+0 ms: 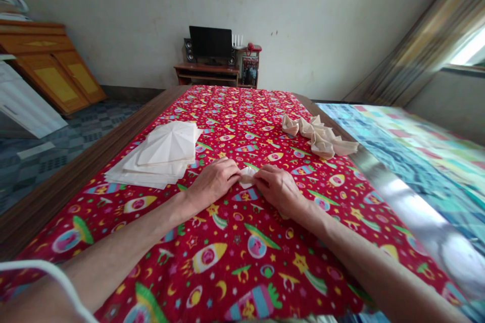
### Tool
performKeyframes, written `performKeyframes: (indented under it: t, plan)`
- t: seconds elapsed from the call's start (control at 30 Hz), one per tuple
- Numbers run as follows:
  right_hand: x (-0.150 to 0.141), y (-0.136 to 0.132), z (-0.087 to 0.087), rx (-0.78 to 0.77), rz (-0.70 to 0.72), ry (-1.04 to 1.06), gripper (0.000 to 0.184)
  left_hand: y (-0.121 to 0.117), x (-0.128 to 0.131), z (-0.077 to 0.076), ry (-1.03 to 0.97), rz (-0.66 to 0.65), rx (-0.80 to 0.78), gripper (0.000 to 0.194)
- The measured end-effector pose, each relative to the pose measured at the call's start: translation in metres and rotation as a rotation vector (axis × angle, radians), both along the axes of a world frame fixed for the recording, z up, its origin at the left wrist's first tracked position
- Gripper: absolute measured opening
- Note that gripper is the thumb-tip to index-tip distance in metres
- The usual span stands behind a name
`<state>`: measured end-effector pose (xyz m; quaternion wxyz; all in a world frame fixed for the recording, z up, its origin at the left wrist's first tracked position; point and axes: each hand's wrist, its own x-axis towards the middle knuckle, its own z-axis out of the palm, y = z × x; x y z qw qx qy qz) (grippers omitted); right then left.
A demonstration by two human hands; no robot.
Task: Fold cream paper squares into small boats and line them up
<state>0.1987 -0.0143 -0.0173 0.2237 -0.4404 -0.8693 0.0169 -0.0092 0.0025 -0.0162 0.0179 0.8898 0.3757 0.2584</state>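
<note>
Between my two hands, low over the red patterned cloth [212, 232], is a small folded piece of off-white paper [247, 177]. My left hand [216, 177] pinches its left end, with the fingers bent together. At the right end, my right hand [278, 186] grips it the same way, the fingertips partly hidden. To the left of my left hand lies a stack of creased white paper sheets [166, 149]. Several folded paper shapes with pointed tips [322, 141] sit in a cluster beyond my right hand.
The cloth covers a dark wooden table [49, 207]. A white cable [53, 267] crosses my left forearm at the lower left. Behind the table stand a monitor [210, 43] and a red telephone [254, 47]. A bed [424, 161] adjoins on the right, a wooden cabinet [49, 65] at far left.
</note>
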Motion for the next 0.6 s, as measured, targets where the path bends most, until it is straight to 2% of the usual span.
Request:
performKeyframes:
  t: [0.3,0.43,0.6]
  plan:
    - [-0.007,0.001,0.002,-0.047,-0.142,0.003,0.028,0.014,0.002,-0.009,-0.065,0.132,-0.159,0.017]
    - [-0.012,0.006,0.002,-0.027,-0.226,-0.111,0.028,0.013,0.004,-0.005,-0.033,0.170,-0.146,0.023]
    - [-0.015,0.005,0.010,-0.075,-0.253,-0.239,0.027,0.009,0.006,0.002,0.043,0.223,-0.145,0.023]
